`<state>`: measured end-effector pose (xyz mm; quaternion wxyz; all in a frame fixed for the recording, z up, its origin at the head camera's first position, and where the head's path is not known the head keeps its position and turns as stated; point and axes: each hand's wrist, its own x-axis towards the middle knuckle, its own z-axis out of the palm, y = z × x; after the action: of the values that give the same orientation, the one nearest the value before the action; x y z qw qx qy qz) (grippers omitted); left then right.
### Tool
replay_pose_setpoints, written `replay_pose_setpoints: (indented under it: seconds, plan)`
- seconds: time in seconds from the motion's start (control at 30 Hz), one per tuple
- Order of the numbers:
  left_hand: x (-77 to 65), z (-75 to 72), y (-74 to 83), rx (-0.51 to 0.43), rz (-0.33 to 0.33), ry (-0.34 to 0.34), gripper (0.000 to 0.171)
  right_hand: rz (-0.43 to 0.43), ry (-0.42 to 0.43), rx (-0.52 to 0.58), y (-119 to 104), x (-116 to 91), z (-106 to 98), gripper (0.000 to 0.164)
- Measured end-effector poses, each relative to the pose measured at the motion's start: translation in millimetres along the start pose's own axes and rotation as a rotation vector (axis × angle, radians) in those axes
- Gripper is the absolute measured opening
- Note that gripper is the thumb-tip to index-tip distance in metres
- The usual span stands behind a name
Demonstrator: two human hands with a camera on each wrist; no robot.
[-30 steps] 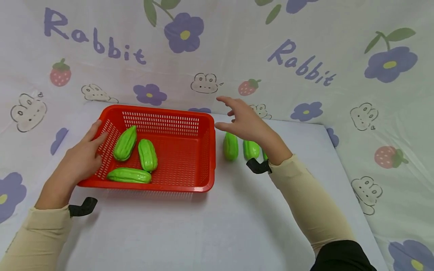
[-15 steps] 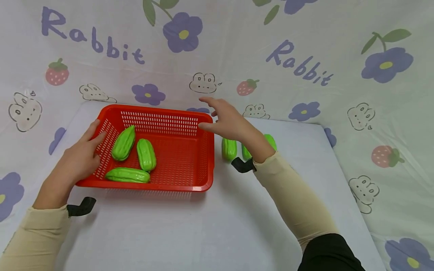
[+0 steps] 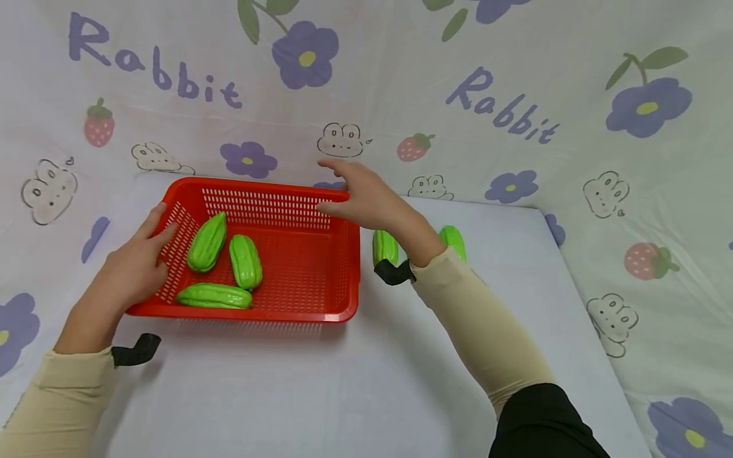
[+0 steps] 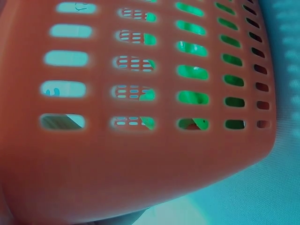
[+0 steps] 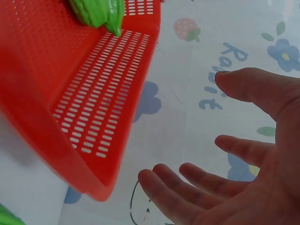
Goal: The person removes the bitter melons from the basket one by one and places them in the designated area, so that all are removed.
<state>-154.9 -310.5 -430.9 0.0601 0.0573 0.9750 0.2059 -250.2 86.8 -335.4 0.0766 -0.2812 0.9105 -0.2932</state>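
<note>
A red plastic basket point(image 3: 258, 315) with slotted walls holds 3 green ridged fruits, one of them the fruit point(image 3: 246, 262) near its middle. My left hand point(image 3: 127, 273) grips the basket's left side, its thumb over the rim. In the left wrist view the slotted basket wall point(image 4: 122, 164) fills most of the picture, and the left fingers are hidden there. Above the basket's back right corner hovers my right hand point(image 3: 363, 196), fingers spread and holding nothing. The right wrist view has this hand point(image 5: 225, 187) apart from the basket point(image 5: 79, 173).
On the white table point(image 3: 275, 388), right of the basket, lie a green fruit point(image 3: 385, 245) and another green fruit point(image 3: 453, 239), both partly covered by the right arm. A printed cloth point(image 3: 378, 76) with flowers and rabbits rises behind the table.
My right hand has moved left, from beside the basket to over its back right corner, still holding nothing. The left hand and the fruits in the basket stay in place.
</note>
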Motion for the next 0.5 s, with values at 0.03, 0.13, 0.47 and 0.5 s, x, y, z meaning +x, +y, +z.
replay_pose_setpoints:
  seconds: [0.03,0.13,0.47,0.5]
  plan:
    - [0.3,0.1,-0.1,-0.002,0.000,0.000,0.079,-0.006,-0.005,-0.001,-1.0,1.3,0.8,0.077]
    - [0.6,0.0,-0.4,-0.008,0.000,-0.001,0.080,-0.027,-0.023,-0.006,-3.6,5.2,3.8,0.077]
    - [4.0,-0.8,-1.2,-0.011,0.007,-0.001,0.080,-0.047,-0.039,-0.016,-10.5,18.4,15.3,0.075]
    - [4.2,-1.0,-1.3,-0.012,0.008,-0.001,0.080,-0.049,-0.040,-0.017,-11.3,20.0,17.0,0.075]
